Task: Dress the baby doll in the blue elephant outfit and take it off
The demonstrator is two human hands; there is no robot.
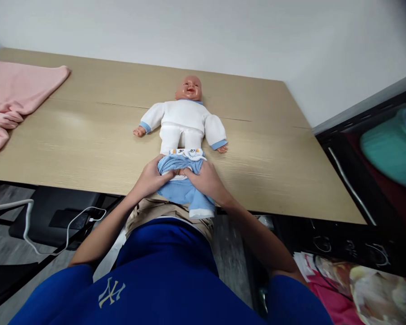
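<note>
A baby doll point(191, 88) lies on its back on the table, head toward the wall. It wears a white long-sleeved top point(184, 113) with blue cuffs, and its white legs point(169, 139) point toward me. Light blue baby pants point(181, 192) with white cuffs are bunched around the lower ends of the legs, hiding the feet. At their upper edge shows a white strip point(186, 152) with a small print. My left hand point(152, 177) grips the left side of the pants. On the other side my right hand point(209, 180) grips them too, both thumbs pressed in near the middle.
A pink cloth point(16, 95) lies at the left end of the wooden table point(274, 167). Below left are a black chair point(54, 216) and a white cable point(29, 225). At the right stands a dark rack with a teal item point(392, 144); bags lie beneath it.
</note>
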